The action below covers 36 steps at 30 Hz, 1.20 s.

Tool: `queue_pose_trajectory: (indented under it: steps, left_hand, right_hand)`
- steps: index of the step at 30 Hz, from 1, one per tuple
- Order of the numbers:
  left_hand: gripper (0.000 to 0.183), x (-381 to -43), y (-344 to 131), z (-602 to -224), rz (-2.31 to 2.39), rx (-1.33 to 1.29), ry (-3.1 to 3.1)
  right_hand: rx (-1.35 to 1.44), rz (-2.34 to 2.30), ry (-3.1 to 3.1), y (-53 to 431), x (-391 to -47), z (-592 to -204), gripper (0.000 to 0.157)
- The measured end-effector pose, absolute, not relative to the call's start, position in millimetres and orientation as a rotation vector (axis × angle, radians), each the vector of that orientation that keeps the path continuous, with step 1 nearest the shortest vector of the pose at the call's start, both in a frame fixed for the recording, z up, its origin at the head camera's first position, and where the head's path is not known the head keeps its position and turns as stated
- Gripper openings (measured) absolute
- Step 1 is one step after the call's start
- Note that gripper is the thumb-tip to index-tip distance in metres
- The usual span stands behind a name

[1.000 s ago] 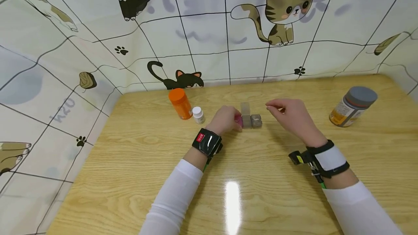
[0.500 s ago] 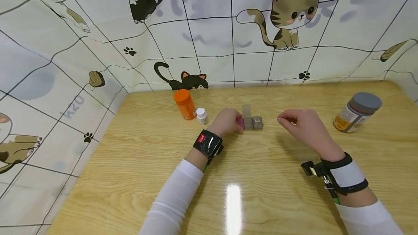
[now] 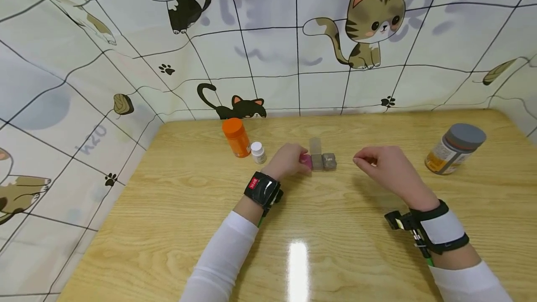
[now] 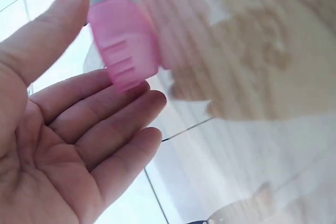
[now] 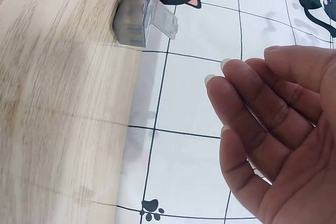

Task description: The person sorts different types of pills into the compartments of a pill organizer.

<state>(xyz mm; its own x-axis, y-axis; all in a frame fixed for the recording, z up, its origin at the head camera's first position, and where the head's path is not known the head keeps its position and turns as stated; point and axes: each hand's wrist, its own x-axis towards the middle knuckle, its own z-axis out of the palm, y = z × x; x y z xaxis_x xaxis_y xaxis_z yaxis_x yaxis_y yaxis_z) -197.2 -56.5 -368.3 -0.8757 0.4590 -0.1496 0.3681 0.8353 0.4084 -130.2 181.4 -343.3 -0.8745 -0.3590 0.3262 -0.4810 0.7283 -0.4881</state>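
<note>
A small pill organizer [image 3: 317, 162] lies on the table, with a pink section and grey translucent ones. My left hand [image 3: 287, 162] holds its pink end [image 4: 128, 45] between thumb and fingers, covering part of it. A clear flap lid [image 3: 315, 146] stands raised behind the middle compartment; in the right wrist view a raised lid [image 5: 164, 20] shows at the grey end. My right hand [image 3: 388, 171] hovers to the right of the organizer, apart from it. Its fingers [image 5: 241, 108] are loosely curled, thumb near the index finger, and nothing shows between them.
An orange bottle [image 3: 237, 139] and a small white bottle [image 3: 258, 153] stand left of the organizer. At the far right is a larger jar [image 3: 455, 148] with a grey cap. A cat-print sheet [image 3: 272, 59] rises behind the wooden table [image 3: 189, 218].
My right hand has drawn away from the organizer to the right. The left hand keeps its grip on the pink end, and the view has shifted slightly.
</note>
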Motion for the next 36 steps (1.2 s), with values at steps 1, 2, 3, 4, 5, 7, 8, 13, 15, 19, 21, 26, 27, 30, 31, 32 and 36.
queue_pose_trajectory:
  steps: [1,2,3,4,5,7,8,13,15,19,21,26,27,30,31,32,36]
  left_hand:
    - [0.057,-196.0,-58.9,-367.4,0.562,0.629,2.777]
    - [0.059,-194.1,-61.5,-365.0,0.593,0.615,2.774]
    - [0.059,-191.9,-64.6,-361.4,0.632,0.612,2.776]
    - [0.058,-189.6,-68.4,-357.5,0.67,0.614,2.787]
    - [0.056,-186.7,-72.9,-352.9,0.722,0.615,2.797]
    - [0.052,-180.2,-84.1,-342.2,0.826,0.617,2.838]
    - [0.049,-177.0,-90.7,-337.5,0.874,0.614,2.877]
    - [0.04,-168.0,-126.6,-329.7,1.039,0.494,3.087]
    - [0.041,-168.1,-136.6,-332.2,1.062,0.401,3.101]
    - [0.052,-173.1,-143.4,-345.5,1.013,0.273,3.054]
    - [0.058,-176.6,-142.6,-355.3,1.008,0.234,3.025]
    - [0.066,-182.1,-142.0,-375.4,1.197,0.121,2.911]
    - [0.063,-182.5,-142.7,-378.0,1.238,0.094,2.895]
    - [0.048,-183.4,-145.9,-382.8,1.3,0.05,2.865]
    - [0.044,-183.4,-146.9,-383.2,1.3,0.045,2.864]
    - [0.04,-183.3,-147.5,-383.3,1.288,0.044,2.864]
    - [0.035,-183.3,-147.9,-382.2,1.249,0.07,2.862]
  right_hand:
    - [0.67,0.858,-2.728,181.0,-129.8,-343.9,0.009]
    - [0.67,0.861,-2.734,180.8,-129.3,-344.3,0.009]
    - [0.671,0.863,-2.739,180.7,-128.9,-344.3,0.01]
    - [0.671,0.862,-2.744,180.7,-128.5,-344.3,0.01]
    - [0.672,0.86,-2.746,180.7,-128.3,-344.1,0.01]
    - [0.672,0.855,-2.753,181.0,-128.3,-343.1,0.01]
    - [0.675,0.853,-2.758,181.3,-128.5,-342.7,0.01]
    - [0.698,0.84,-2.803,182.3,-130.9,-340.6,0.01]
    - [0.713,0.845,-2.827,182.5,-131.5,-340.1,0.011]
    - [0.746,0.858,-2.872,182.5,-131.5,-341.0,0.011]
    - [0.762,0.861,-2.886,182.2,-131.5,-342.4,0.011]
    - [0.78,0.866,-2.91,181.0,-132.2,-345.7,0.012]
    - [0.783,0.867,-2.915,180.6,-132.4,-346.0,0.012]
    - [0.786,0.861,-2.93,179.3,-133.4,-347.5,0.013]
    - [0.787,0.861,-2.934,178.9,-133.6,-348.1,0.013]
    - [0.79,0.865,-2.934,178.4,-133.8,-348.6,0.013]
    - [0.81,0.881,-2.934,176.4,-134.1,-352.5,0.012]
